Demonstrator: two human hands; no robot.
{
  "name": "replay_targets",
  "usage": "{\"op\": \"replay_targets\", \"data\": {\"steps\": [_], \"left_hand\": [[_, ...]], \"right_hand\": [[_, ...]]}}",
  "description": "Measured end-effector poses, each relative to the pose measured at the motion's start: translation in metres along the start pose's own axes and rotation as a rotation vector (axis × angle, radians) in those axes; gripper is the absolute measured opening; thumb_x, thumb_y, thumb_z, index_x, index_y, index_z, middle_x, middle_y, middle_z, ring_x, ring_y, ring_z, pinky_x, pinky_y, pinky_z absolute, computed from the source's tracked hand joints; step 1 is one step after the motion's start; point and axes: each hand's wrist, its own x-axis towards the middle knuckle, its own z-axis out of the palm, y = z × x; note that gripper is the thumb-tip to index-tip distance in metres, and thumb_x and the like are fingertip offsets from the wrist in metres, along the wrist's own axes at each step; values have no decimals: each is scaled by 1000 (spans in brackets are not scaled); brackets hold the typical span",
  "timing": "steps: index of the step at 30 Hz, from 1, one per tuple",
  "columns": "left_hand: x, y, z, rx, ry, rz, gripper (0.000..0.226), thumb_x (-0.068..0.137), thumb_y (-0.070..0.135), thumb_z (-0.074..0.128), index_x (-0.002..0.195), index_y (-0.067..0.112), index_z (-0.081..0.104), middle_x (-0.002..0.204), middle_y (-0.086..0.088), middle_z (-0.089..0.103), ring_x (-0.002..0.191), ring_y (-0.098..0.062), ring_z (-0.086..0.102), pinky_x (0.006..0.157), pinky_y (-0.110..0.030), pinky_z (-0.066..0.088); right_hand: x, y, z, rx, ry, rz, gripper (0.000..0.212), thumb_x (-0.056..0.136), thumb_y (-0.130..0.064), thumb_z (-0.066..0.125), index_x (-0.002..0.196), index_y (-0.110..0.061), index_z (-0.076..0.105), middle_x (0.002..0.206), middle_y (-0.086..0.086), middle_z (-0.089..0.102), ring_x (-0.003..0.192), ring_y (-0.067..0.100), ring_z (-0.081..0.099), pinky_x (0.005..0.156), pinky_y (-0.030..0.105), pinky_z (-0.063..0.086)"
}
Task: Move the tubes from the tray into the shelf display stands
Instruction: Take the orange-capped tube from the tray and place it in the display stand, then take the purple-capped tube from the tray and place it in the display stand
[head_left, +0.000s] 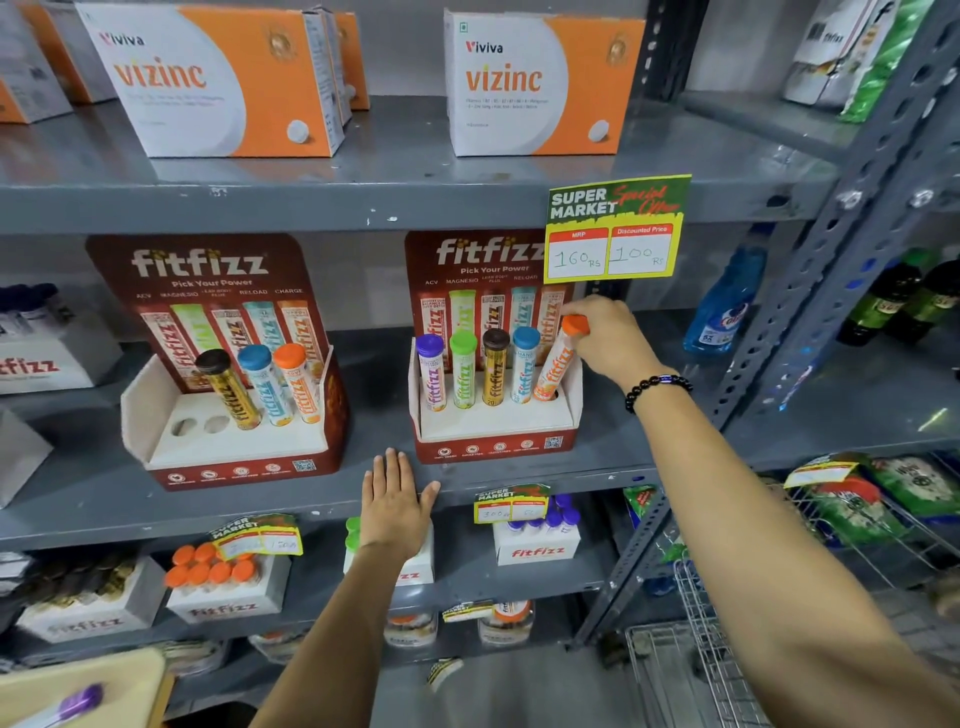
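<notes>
Two red fitfizz display stands sit on the middle shelf. The right stand (496, 434) holds purple, green, brown and blue tubes upright. My right hand (608, 338) grips the cap of an orange tube (557, 366), tilted, with its foot in the stand's rightmost hole. The left stand (236, 447) holds brown, blue and orange tubes, and its two left holes are bare. My left hand (396, 501) rests flat and open on the shelf edge between the stands. A beige tray (111, 675) at bottom left carries a purple-capped tube (78, 701).
Vizinc boxes (218, 78) stand on the shelf above. A yellow price tag (615, 228) hangs over the right stand. White fitfizz boxes of tubes fill the shelf below. A blue bottle (727, 306) stands to the right, and a wire cart (691, 649) is at lower right.
</notes>
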Motion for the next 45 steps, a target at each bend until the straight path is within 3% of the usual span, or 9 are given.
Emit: {"op": "replay_targets", "data": {"steps": [8,15,22,28,34,37,42,45], "left_hand": [[-1,0,-1,16,7,5,69,96,53,6,148,10,-8,157,-10,-11,142,-27,-13,112,-36,-9],[-1,0,0,18,3,1,70,95,54,6,148,11,-9,156,-9,-12,142,-26,-14,113,-36,-8],[-1,0,-2,16,1,4,70,95,54,5,148,10,-9,157,-9,-12,142,-26,-14,112,-35,-9],[-1,0,-2,18,-4,7,70,94,53,4,148,10,-9,156,-9,-12,142,-27,-14,112,-36,-9],[-1,0,-4,14,-17,13,70,95,53,5,148,9,-9,156,-10,-12,142,-27,-14,113,-36,-9],[0,-2,-5,-25,-17,25,71,96,53,8,148,8,-7,157,-11,-11,143,-27,-13,114,-36,-7],[-9,-14,-1,-53,60,53,68,98,51,12,148,9,-4,157,-8,-8,143,-23,-11,113,-33,-9],[-35,-32,5,-87,121,51,88,83,64,-16,148,8,1,157,-9,-3,144,-22,-7,112,-31,-12]], "right_hand": [[5,3,5,-49,8,-82,43,86,11,48,124,-6,59,131,16,55,118,33,52,103,38,43],[9,10,9,-72,46,-35,44,86,11,47,125,-8,59,129,17,57,116,34,54,99,37,45],[6,9,24,-96,-57,-65,44,85,13,47,124,-5,58,131,17,56,119,34,52,105,41,42],[1,10,32,-45,-20,-48,36,88,7,49,121,-4,59,128,19,59,117,36,53,103,45,44],[0,19,40,125,3,7,50,87,6,52,133,-13,50,135,13,56,121,31,52,105,45,43],[-3,23,47,181,110,-20,56,87,0,55,138,-19,43,135,9,56,121,27,54,102,44,46],[-23,-3,62,172,374,-78,50,88,4,49,137,-3,41,143,17,45,135,30,39,114,40,31],[-37,-38,88,149,365,-238,44,88,1,46,132,-1,46,140,17,49,133,30,41,114,43,29]]}}
